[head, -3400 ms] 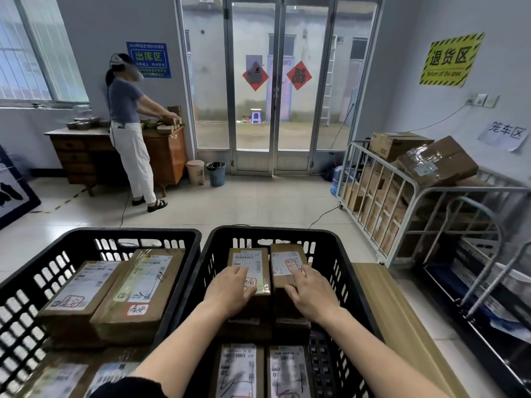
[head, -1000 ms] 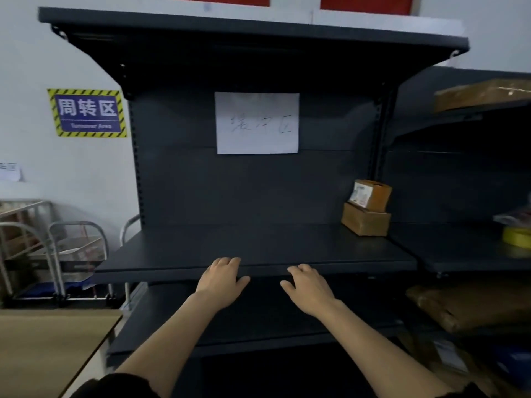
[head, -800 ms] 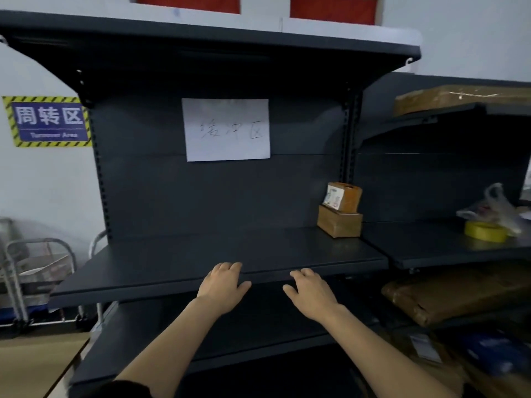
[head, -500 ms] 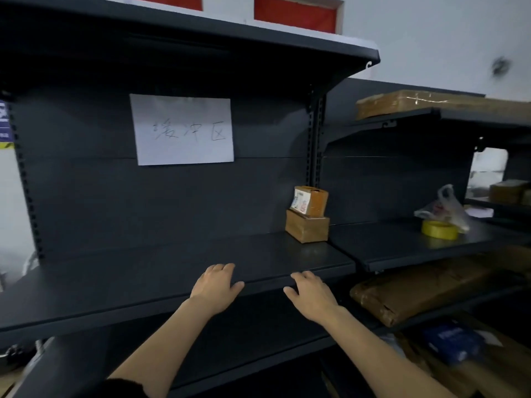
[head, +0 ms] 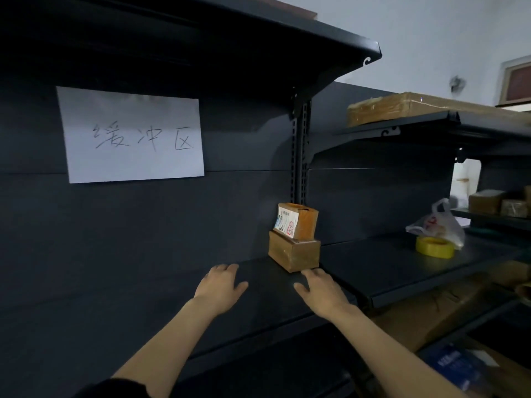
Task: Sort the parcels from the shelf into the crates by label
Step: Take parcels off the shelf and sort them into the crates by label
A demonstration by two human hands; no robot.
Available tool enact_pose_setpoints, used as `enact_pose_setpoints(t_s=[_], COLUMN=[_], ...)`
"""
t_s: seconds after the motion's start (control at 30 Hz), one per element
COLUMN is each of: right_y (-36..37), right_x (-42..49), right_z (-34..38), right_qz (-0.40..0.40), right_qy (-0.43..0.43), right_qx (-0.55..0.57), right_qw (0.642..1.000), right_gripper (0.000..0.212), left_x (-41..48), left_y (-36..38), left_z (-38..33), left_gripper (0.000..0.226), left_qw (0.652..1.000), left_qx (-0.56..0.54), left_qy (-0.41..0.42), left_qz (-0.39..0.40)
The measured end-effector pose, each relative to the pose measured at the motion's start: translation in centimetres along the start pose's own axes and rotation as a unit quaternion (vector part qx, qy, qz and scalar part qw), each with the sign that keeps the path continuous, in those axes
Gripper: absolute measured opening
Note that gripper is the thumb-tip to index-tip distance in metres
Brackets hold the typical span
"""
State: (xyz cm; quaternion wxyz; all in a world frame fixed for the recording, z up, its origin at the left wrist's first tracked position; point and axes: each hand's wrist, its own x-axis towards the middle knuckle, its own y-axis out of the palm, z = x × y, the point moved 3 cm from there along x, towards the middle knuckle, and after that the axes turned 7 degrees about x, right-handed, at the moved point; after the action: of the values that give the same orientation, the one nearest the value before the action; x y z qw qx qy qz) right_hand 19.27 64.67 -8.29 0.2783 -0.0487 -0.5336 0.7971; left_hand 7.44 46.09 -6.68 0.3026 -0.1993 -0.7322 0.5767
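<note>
Two small brown parcels stand stacked at the right end of the dark shelf (head: 143,282). The lower parcel (head: 294,254) lies flat. The upper parcel (head: 298,222) stands on it with a white label facing left. My left hand (head: 221,285) hovers over the shelf board, palm down, fingers apart, left of the stack. My right hand (head: 319,293) is open too, its fingertips just below and in front of the lower parcel. Neither hand holds anything. No crates are in view.
A white paper sign (head: 130,136) hangs on the shelf's back panel. The neighbouring shelf holds a yellow tape roll (head: 434,247) and a plastic bag (head: 439,224). A long wrapped package (head: 402,107) lies on the upper right shelf. More brown parcels (head: 431,314) sit below.
I have turned from the crates to the shelf and moved closer and rightward. Both empty hands have advanced toward the stacked parcels, the right hand now nearly at the lower one.
</note>
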Motion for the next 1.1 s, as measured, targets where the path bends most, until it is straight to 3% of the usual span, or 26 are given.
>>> enact_pose_setpoints(t_s=[0.33, 0.73, 0.97, 1.1], right_y=[-1.6, -7.1, -7.3, -6.1], right_x=[6.5, 18.1, 22.3, 23.2], right_z=[-3.4, -4.4, -2.9, -3.0], right_qz=[-0.025, -0.141, -0.07, -0.034], right_qy=[0.002, -0.061, -0.029, 0.004], right_qx=[0.01, 0.057, 0.017, 0.008], right_qw=[1.0, 0.986, 0.997, 0.999], right_gripper=[0.041, 0.056, 0.082, 0.081], left_x=[6.5, 13.7, 15.6, 15.8], left_y=[2.9, 4.1, 4.1, 4.3], left_z=[-1.4, -4.1, -5.8, -5.5], left_gripper=[0.062, 0.061, 0.061, 0.061], left_qw=[1.0, 0.997, 0.993, 0.989], left_qx=[-0.011, -0.038, -0.072, -0.093], left_qy=[0.009, -0.068, -0.091, -0.109], left_qz=[0.013, -0.001, -0.015, -0.021])
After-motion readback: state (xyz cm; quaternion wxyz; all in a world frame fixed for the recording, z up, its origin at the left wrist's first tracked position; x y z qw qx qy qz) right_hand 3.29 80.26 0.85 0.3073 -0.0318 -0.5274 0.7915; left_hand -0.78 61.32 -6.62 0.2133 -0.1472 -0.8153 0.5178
